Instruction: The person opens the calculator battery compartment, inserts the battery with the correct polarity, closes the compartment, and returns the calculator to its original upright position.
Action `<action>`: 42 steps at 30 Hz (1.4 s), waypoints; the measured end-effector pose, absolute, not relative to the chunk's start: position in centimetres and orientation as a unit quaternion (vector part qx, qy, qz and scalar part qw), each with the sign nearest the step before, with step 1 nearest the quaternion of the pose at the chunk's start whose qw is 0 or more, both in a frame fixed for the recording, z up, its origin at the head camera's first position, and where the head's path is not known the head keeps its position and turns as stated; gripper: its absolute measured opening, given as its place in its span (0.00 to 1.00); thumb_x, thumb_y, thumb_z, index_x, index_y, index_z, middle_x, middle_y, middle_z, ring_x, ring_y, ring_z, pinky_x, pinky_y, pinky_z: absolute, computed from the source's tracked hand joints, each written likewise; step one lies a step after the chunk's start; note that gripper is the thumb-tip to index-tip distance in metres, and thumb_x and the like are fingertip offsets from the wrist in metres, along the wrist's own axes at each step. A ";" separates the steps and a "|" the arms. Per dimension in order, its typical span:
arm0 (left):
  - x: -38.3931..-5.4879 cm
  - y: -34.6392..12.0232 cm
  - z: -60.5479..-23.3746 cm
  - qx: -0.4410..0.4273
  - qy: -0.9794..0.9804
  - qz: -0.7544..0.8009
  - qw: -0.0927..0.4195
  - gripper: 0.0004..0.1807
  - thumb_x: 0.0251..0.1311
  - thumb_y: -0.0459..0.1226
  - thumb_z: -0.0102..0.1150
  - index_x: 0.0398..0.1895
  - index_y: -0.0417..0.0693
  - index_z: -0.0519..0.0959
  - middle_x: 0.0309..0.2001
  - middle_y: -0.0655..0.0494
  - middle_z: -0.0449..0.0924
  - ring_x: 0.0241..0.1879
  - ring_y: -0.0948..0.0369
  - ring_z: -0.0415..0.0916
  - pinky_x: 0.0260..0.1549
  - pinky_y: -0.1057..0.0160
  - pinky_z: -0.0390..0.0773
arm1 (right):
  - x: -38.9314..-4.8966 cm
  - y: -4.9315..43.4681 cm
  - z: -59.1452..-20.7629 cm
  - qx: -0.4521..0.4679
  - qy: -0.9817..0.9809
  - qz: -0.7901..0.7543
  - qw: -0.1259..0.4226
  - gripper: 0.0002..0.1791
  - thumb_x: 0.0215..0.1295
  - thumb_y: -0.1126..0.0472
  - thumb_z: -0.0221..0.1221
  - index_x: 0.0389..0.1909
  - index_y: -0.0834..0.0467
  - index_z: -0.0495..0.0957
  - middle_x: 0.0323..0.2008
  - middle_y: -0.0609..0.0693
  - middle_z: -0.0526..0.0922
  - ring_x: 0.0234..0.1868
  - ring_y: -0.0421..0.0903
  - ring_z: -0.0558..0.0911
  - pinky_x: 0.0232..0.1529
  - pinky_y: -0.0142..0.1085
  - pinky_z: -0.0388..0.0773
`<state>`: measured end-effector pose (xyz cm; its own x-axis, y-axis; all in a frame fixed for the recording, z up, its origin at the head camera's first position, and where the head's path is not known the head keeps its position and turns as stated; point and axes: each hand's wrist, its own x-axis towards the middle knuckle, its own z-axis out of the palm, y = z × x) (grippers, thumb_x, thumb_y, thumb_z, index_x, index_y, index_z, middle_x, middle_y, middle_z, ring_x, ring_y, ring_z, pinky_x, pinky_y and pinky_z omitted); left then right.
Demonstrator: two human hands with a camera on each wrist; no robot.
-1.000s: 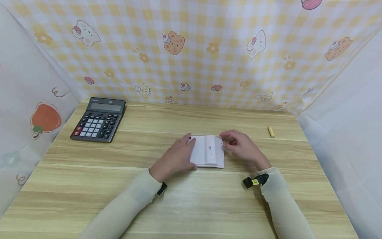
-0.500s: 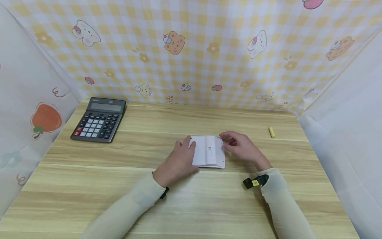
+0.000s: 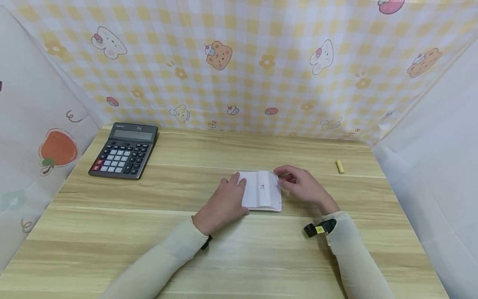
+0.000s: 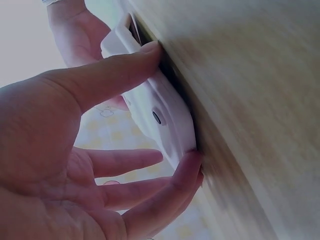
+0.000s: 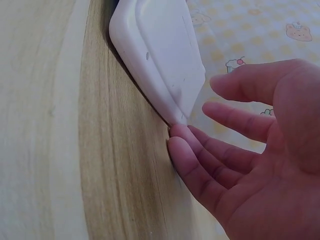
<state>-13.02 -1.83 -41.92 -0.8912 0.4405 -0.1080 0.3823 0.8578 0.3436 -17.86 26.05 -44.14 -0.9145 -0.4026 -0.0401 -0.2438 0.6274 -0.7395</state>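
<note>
The left hand (image 3: 224,203) holds 1 end of a white device (image 3: 263,191), its thumb (image 4: 135,62) against the edge nearer the person and a fingertip (image 4: 190,160) at the far edge, so the end sits between them; 2 more fingers reach out above the device, seemingly without gripping it. The device lies low on the wooden table (image 3: 280,257), stretching rightward out of this grip, a raised band (image 3: 264,189) running across its upper face on the side away from the left hand. A small dark oval mark (image 4: 157,117) shows on the end between thumb and fingers.

Beyond the opposite end is the right hand (image 3: 306,185), its fingers loosely bent and parted. In the right wrist view, 2 fingertips (image 5: 182,145) meet the device's far corner, while the thumb stands apart from it; this hand pinches nothing.

Well to the left of the left hand's grip, and farther from the person, lies a dark calculator (image 3: 124,151). Beyond the right hand, to its right, lies a short yellow stick (image 3: 340,167).
</note>
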 end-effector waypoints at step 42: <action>-14.9 -3.6 -40.0 0.347 0.887 0.298 -0.060 0.18 0.76 0.40 0.69 0.61 0.38 0.89 0.65 0.38 0.84 0.59 0.45 0.88 0.54 0.48 0.88 | -18.6 28.4 -43.3 -0.115 0.838 -0.528 0.069 0.19 0.84 0.70 0.55 0.69 0.66 0.82 0.66 0.62 0.84 0.61 0.43 0.83 0.59 0.29 0.80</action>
